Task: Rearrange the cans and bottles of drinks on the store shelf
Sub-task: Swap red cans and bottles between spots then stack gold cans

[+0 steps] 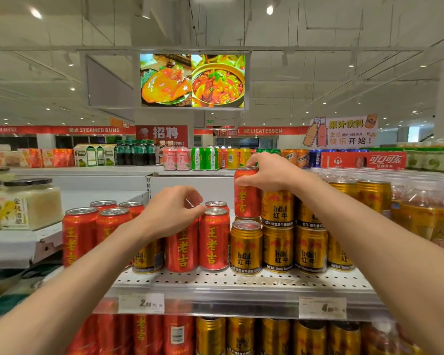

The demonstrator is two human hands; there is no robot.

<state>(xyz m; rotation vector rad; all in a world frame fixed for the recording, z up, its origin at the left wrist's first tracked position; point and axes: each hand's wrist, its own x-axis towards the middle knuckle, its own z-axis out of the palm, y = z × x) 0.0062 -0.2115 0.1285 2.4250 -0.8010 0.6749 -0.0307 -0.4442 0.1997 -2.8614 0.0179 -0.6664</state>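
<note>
- Red tea can (246, 193) is being gripped near its top by the curled fingers of the right hand (269, 172), gold Red Bull cans (277, 208) just beside it.
- Left hand (169, 213) is curling its fingers over another red can (181, 249), fingertips touching the neighbouring red can's rim (215, 212) on the perforated shelf (241, 280).

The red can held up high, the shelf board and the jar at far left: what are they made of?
Red can: likely aluminium, glossy print, bare silvery rim. Shelf board: apparently pale painted metal, punched with rows of holes. Jar: clear glass or plastic, dark lid; cannot tell which.
</note>
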